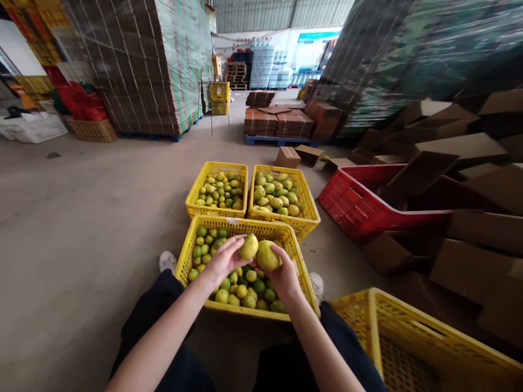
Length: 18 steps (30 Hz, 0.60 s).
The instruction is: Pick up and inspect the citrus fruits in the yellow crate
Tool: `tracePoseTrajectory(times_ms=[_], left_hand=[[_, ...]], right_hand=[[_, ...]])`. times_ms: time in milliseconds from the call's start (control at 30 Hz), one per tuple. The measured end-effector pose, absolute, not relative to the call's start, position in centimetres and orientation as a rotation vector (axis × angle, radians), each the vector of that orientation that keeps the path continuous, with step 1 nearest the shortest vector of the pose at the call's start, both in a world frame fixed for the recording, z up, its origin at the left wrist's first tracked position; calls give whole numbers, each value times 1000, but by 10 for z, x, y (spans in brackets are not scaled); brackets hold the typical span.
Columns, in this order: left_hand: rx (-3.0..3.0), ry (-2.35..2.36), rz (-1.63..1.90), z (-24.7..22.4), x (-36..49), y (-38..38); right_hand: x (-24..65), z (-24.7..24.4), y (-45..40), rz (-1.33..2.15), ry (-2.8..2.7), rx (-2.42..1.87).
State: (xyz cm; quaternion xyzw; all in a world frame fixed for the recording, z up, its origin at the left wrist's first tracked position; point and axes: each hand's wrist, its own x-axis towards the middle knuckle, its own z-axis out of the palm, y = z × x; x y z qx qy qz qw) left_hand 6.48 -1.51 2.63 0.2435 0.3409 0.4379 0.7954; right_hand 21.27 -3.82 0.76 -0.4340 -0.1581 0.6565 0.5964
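Above the near yellow crate (241, 314), my left hand (224, 261) holds a small yellow-green fruit (249, 246). Beside it, my right hand (285, 275) grips a larger yellow fruit (268, 255). The two fruits are side by side, almost touching. Green and yellow fruits (242, 291) lie in the near crate, partly hidden by my hands and forearms. Two more yellow crates stand just beyond it: the left one (192, 206) holds smaller fruits (220, 190), the right one (312, 209) larger ones (275, 193).
At the lower right is another yellow crate (373, 326). A red crate (351, 204) and loose cardboard boxes (478, 256) lie to the right. Farther off, flattened cartons (261, 124) sit on a blue pallet (261, 140), between tall wrapped stacks (139, 71). My feet flank the near crate.
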Motion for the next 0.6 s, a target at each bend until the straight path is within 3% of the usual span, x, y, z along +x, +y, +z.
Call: tracePoseTrajectory(times_ms=[267, 467, 600], left_hand=[[724, 934, 732, 5, 70, -15], [1215, 1112, 87, -62, 94, -39], [1181, 1179, -194, -89, 105, -43]], right_hand=[[226, 15, -33, 1570, -202, -955], [237, 16, -33, 1599, -215, -889], [242, 21, -33, 1610, -190, -903]])
